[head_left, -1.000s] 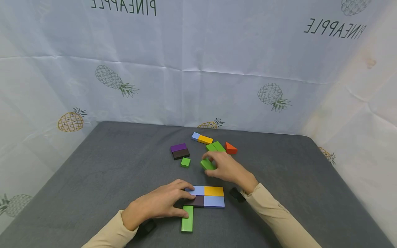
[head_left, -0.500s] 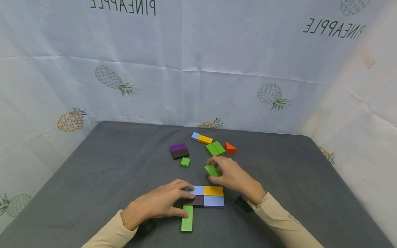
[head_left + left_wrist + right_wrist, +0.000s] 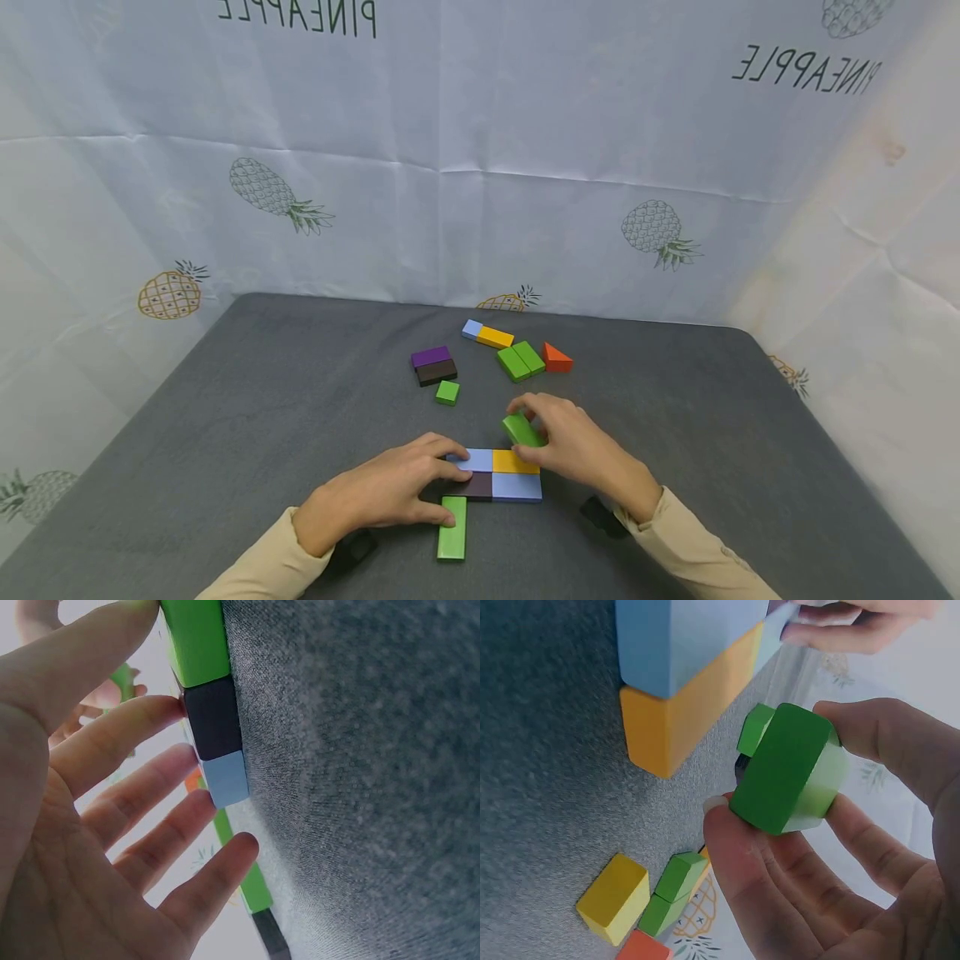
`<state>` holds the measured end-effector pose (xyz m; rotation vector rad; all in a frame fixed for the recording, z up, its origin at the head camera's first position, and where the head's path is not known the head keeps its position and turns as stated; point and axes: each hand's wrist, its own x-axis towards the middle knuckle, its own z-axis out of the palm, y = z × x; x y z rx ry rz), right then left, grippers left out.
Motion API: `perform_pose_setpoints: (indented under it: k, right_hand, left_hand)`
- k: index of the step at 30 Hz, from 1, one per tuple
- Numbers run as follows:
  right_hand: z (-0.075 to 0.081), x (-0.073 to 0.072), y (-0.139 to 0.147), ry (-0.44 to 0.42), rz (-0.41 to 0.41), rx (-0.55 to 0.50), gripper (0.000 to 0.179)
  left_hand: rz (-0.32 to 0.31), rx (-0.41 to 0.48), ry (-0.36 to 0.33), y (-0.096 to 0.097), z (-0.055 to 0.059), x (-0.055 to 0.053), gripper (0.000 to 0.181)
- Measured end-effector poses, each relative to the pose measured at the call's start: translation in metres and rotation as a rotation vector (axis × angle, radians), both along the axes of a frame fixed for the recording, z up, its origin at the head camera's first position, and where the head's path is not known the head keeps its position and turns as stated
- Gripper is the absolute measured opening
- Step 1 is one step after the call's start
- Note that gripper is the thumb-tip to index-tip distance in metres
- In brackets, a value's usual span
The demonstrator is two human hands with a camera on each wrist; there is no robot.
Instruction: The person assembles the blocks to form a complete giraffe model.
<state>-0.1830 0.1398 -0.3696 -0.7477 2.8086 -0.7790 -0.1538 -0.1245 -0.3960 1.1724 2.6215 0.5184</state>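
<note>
At nine o'clock on the block rectangle [image 3: 517, 487], touching with spread left hand [image 3: 393, 483]; at one from its middle, with right hand [image 3: 574, 442], pinching a green block [image 3: 522, 430], probably light, stiff and smooth, best gripped by opposite sides.

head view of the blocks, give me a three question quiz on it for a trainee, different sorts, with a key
1. What does the right hand hold?
2. True or false: in the head view, the red triangular block lies to the right of the purple block.
3. Which colour is the block next to the nearer yellow-orange block, on the person's side? (a) purple (b) light blue (c) red

Key:
1. A green block.
2. True.
3. b, the light blue block.
</note>
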Motion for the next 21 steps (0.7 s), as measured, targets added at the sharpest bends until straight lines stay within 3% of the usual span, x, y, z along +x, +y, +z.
perform_pose_setpoints:
  k: [21]
  right_hand:
    - [-0.006,0.031,0.011,-0.006,-0.030,-0.025,0.037]
  left_hand:
    - [0.003,0.002,0.004,0.000,-0.002,0.000,0.047]
